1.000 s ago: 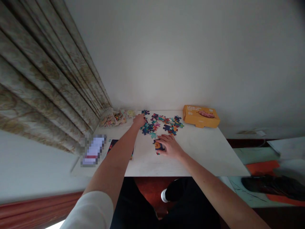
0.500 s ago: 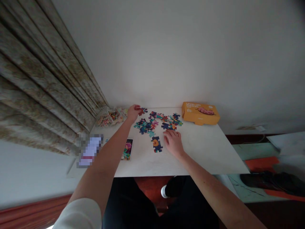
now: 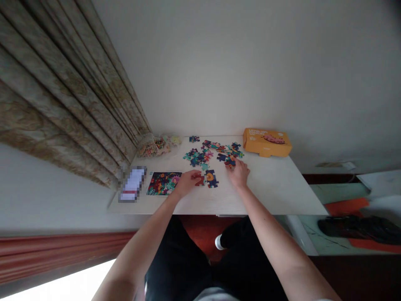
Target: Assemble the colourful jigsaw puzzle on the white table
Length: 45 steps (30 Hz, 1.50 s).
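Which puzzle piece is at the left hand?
The dark red piece at the left hand's fingertips, the only reddish one nearby, just left of the navy pieces with the orange mark.

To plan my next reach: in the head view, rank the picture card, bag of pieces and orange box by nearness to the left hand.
Left hand:
1. Picture card, just left.
2. Bag of pieces, back left.
3. Orange box, back right.
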Each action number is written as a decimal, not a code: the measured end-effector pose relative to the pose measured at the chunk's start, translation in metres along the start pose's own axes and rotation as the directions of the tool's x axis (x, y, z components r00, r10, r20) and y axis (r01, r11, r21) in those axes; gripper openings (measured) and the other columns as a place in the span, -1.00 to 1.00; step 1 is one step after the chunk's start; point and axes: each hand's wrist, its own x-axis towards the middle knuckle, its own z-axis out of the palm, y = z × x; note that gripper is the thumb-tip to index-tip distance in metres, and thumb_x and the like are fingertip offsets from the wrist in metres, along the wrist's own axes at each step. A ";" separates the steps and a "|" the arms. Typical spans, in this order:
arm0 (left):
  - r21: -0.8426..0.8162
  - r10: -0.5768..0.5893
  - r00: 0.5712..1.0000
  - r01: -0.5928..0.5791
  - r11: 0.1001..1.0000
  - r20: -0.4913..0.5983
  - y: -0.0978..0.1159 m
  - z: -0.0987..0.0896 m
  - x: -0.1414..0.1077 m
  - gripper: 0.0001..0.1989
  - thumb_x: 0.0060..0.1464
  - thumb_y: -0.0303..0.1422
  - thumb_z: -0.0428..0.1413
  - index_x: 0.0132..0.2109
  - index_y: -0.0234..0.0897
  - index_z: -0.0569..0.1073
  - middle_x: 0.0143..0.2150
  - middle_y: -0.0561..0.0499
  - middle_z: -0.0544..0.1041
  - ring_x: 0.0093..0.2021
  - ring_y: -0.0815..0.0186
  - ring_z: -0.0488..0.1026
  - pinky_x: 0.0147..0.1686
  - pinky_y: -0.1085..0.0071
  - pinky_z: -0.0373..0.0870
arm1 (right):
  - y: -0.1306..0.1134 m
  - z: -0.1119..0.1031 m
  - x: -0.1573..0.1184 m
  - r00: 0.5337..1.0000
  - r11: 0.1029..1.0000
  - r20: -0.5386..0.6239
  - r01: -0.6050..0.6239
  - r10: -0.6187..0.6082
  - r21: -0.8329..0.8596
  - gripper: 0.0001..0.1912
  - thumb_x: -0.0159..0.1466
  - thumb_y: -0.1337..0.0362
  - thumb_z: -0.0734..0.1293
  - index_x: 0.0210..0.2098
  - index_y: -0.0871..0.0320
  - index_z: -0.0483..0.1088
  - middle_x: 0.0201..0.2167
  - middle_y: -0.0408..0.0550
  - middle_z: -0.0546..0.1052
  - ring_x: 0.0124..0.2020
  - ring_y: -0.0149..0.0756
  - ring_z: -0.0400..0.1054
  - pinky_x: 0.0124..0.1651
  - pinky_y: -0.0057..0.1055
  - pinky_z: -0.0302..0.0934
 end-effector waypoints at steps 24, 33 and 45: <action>0.752 0.555 0.796 -0.515 0.413 0.240 -0.022 0.028 -0.047 -0.45 0.18 -0.65 0.01 0.23 -0.18 0.50 0.27 -0.12 0.54 0.32 0.16 0.42 0.41 0.01 0.23 | -0.005 -0.026 -0.120 0.977 0.767 0.206 -0.090 -0.056 0.636 -0.59 0.24 -0.10 0.43 -0.20 0.13 0.55 -0.23 0.08 0.64 -0.37 -0.18 0.56 -0.24 -0.24 0.48; 0.808 0.426 0.862 -0.447 0.383 0.274 -0.021 0.031 -0.046 -0.51 0.34 -0.50 -0.03 0.33 -0.10 0.44 0.42 -0.05 0.40 0.45 0.15 0.27 0.48 -0.07 0.05 | -0.021 -0.024 -0.127 0.972 0.913 0.075 0.180 -0.222 0.367 -0.80 0.38 0.13 0.34 -0.30 0.10 0.49 -0.31 0.02 0.55 -0.32 -0.16 0.46 -0.15 -0.23 0.38; 0.771 0.483 0.846 -0.458 0.443 0.225 -0.021 0.033 -0.048 -0.56 0.35 -0.48 0.01 0.27 -0.09 0.50 0.36 -0.09 0.47 0.40 0.12 0.34 0.45 -0.08 0.09 | -0.026 -0.046 -0.123 0.871 0.890 0.205 0.408 -0.447 0.206 -0.59 0.32 0.17 0.42 0.15 0.04 0.50 0.04 0.09 0.62 0.01 0.04 0.45 0.13 -0.05 0.35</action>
